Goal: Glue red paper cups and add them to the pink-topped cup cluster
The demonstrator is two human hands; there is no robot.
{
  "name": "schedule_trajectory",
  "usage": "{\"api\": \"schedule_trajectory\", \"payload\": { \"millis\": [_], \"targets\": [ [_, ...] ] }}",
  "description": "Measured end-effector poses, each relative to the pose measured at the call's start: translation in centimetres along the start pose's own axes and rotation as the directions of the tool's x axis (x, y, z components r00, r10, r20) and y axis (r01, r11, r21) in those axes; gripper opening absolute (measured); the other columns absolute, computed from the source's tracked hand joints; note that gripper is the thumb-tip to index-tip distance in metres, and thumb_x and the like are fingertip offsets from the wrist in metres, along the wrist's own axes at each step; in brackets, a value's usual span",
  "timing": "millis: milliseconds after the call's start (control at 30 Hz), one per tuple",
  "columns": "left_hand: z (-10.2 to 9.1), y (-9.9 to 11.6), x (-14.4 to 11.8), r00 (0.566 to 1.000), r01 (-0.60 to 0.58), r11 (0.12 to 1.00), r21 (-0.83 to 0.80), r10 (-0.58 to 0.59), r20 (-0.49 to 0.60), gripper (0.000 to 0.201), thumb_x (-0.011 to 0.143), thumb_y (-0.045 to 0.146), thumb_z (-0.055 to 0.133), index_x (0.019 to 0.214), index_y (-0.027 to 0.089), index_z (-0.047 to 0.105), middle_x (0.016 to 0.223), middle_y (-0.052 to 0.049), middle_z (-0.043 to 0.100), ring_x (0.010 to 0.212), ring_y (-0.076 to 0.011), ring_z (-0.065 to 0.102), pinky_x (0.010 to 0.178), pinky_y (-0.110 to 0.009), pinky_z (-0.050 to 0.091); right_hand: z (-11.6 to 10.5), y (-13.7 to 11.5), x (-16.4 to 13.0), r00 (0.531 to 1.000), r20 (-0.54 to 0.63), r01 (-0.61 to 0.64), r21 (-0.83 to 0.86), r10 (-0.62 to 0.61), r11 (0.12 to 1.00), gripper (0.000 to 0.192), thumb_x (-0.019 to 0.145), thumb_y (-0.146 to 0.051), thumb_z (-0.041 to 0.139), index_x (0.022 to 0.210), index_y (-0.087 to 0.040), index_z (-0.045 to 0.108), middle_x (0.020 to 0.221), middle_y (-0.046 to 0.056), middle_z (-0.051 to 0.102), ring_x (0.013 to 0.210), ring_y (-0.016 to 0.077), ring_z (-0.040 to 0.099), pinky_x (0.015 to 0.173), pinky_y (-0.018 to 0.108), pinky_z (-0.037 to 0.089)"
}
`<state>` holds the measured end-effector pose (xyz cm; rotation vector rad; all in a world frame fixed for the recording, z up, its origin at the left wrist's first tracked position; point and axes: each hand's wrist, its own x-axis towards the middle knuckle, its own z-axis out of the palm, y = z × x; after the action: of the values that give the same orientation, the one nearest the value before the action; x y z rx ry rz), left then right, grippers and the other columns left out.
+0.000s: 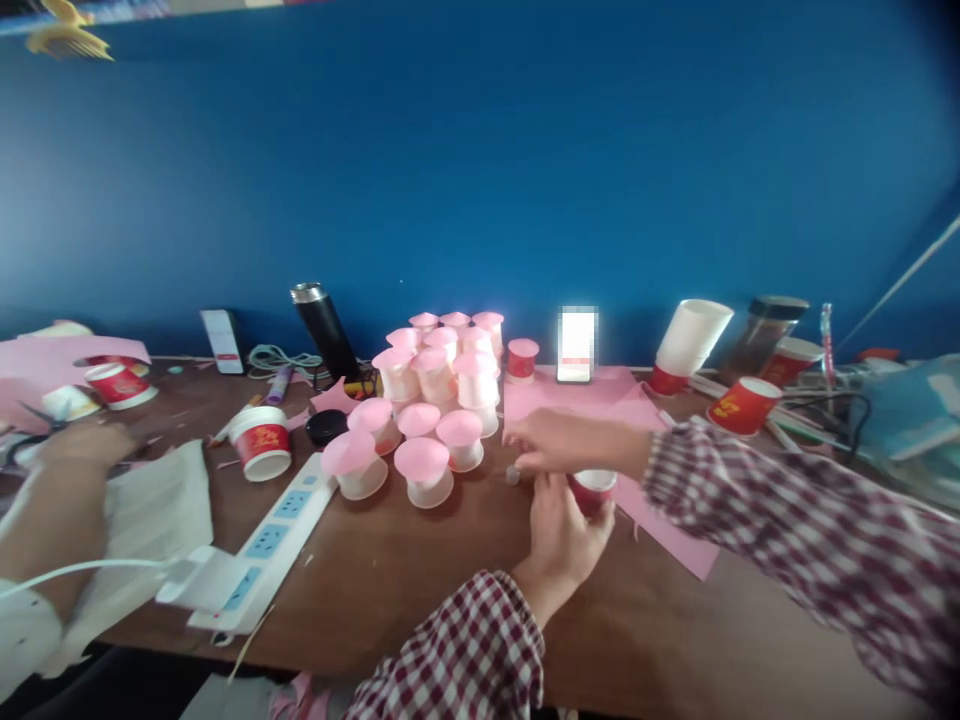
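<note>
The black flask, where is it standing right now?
The black flask leans at the back of the table, left of centre against the blue wall, between the coiled cable and the pink-topped cups.

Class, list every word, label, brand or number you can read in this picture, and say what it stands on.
None can be read.
Red paper cups: gold print, too blurred.
Phone: screen blanked out.
Power strip: no legible marking.
White box: red mark, too small.

Small red paper cup point(592, 489) with white rim, upright on brown table, beside pink paper.
</note>
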<state>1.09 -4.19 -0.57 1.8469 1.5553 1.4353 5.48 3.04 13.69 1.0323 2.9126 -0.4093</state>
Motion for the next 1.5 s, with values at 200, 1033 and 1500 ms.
{"api": "schedule_trajectory", "payload": {
  "millis": [200,1033,1500],
  "targets": [
    [0.0,-0.1,0.0,0.995,0.040,0.999,0.026,-0.042,0.087,0.023,0.075,0.026,0.067,0.097,0.018,0.062,0.093,-0.014,0.069,0.101,-0.0356,0.065,0.093,-0.053,0.052,2.9,-1.4,2.7,0.994,0.105,0.064,-0.236,-0.040,0.970,0.010,0.080,-0.012,0.064,0.071,-0.017,0.066,0.073,0.006,0.069,0.063,0.0186,0.062,0.053,0.027,0.037],
    [-0.3,0.2,0.6,0.997,0.055,0.998,-0.024,-0.054,0.047,0.050,0.077,0.025,0.068,0.122,0.018,0.048,0.116,-0.012,0.061,0.110,-0.0278,0.060,0.093,-0.045,0.050,2.1,10.1,-10.6,0.813,-0.204,-0.575,-0.141,0.545,0.806,0.036,0.088,-0.048,0.061,0.102,-0.014,0.060,0.093,0.013,0.069,0.075,0.0235,0.064,0.060,0.030,0.038],
    [-1.0,0.7,0.7,0.996,0.072,0.995,-0.064,-0.069,0.057,0.065,0.072,0.029,0.072,0.130,0.017,0.042,0.128,-0.016,0.054,0.124,-0.0323,0.053,0.103,-0.052,0.044,6.1,9.0,-14.2,0.534,-0.313,0.097,0.945,0.785,0.311,0.035,0.071,-0.046,0.078,0.084,-0.018,0.060,0.079,-0.002,0.063,0.062,0.0110,0.059,0.058,0.024,0.049]
  ]
}}
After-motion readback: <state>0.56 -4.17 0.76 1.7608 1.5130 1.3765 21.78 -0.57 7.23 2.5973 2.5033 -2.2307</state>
